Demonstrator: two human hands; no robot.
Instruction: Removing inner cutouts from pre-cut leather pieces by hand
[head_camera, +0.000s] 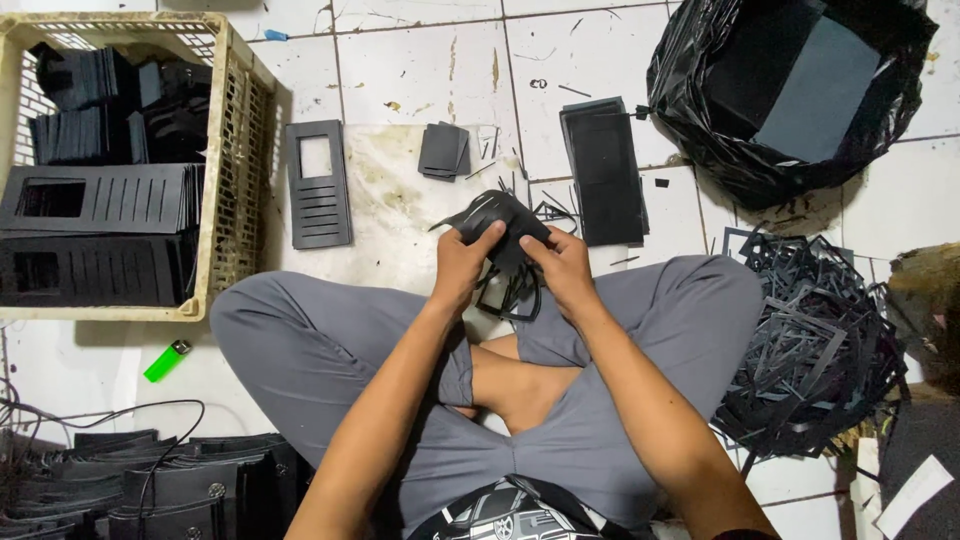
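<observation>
The person sits cross-legged with both bare forearms reaching forward and converging over the lap, elbows apart and wrists close. The left hand (462, 262) is curled with its thumb pointing up and inward, fingers closed in a pinch. The right hand (563, 266) mirrors it just beside, knuckles outward, its fingers likewise clamped, so the 2 hands nearly touch at the fingertips.

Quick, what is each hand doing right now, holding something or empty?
Left hand: closed on the black die-cut sheet, thumb on top.
Right hand: closed on the same black die-cut sheet, gripping its other side.
</observation>
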